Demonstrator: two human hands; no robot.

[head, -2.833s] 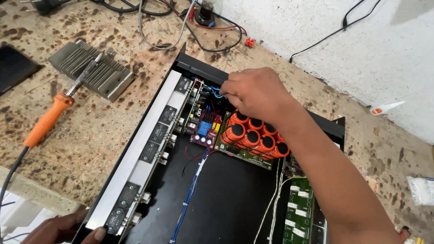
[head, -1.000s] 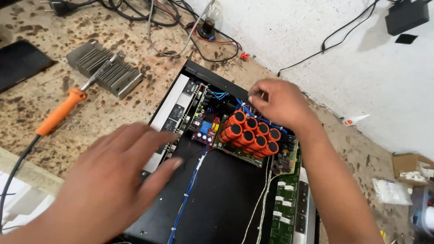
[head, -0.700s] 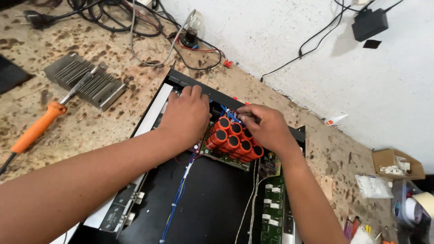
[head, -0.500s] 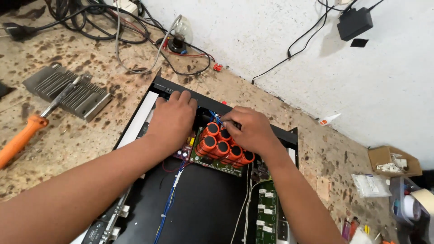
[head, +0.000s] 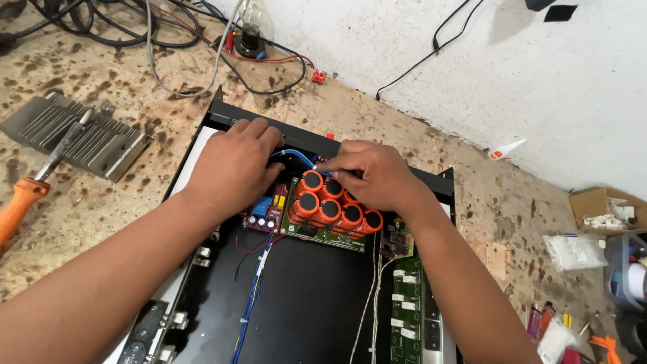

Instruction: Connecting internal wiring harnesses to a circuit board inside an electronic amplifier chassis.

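Observation:
An open black metal chassis [head: 310, 303] lies on the speckled bench. Inside it is a cluster of orange capacitors [head: 330, 205] on a green board, with a small red board [head: 266, 214] to their left. My left hand [head: 232, 168] is curled over the chassis's back left, fingers bent down by a looped blue wire [head: 293, 156]; what they hold is hidden. My right hand [head: 374, 176] rests over the capacitors' far side, its fingertips pinched on the blue wire's right end. A blue wire bundle [head: 251, 307] runs forward across the chassis floor.
A grey finned heat sink [head: 74, 138] and an orange-handled tool [head: 23, 202] lie at the left. Tangled cables [head: 135, 30] and a bulb [head: 253, 27] sit at the back. A second green board [head: 408, 313] is at the chassis's right. Cardboard box [head: 600, 209] and plastic bag [head: 573, 251] lie at the right.
My left hand came from the chassis's front left corner up to its back, beside my right hand. My right hand stayed at the capacitors. The view moved closer.

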